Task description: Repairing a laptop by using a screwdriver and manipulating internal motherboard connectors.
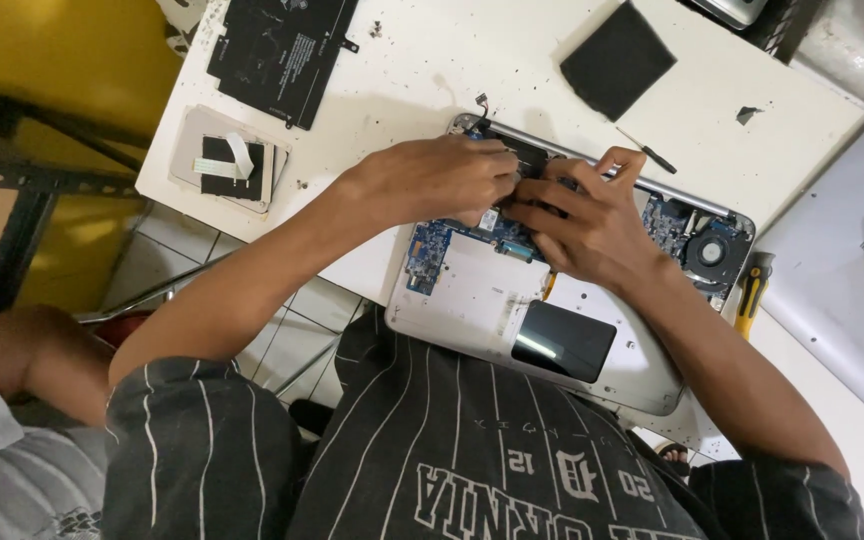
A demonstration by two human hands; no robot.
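Note:
An opened silver laptop base (472,300) lies on the white table (432,60), its blue circuit board (427,250) and round fan (709,250) exposed. Both hands work over the board's far edge. My left hand (442,178) has its fingertips pinched on a small dark part near the hinge. My right hand (587,215) presses its fingers on the same spot, touching the left fingertips. What lies between the fingers is hidden. A black touchpad (562,340) sits near my chest.
A flat black battery (277,50) and a black foam square (617,60) lie at the table's far side. A small boxed part (230,160) sits left. A thin screwdriver (649,152) and a yellow-handled tool (752,295) lie by the laptop. A grey lid panel (842,260) lies right. Another person's arm (12,350) is at left.

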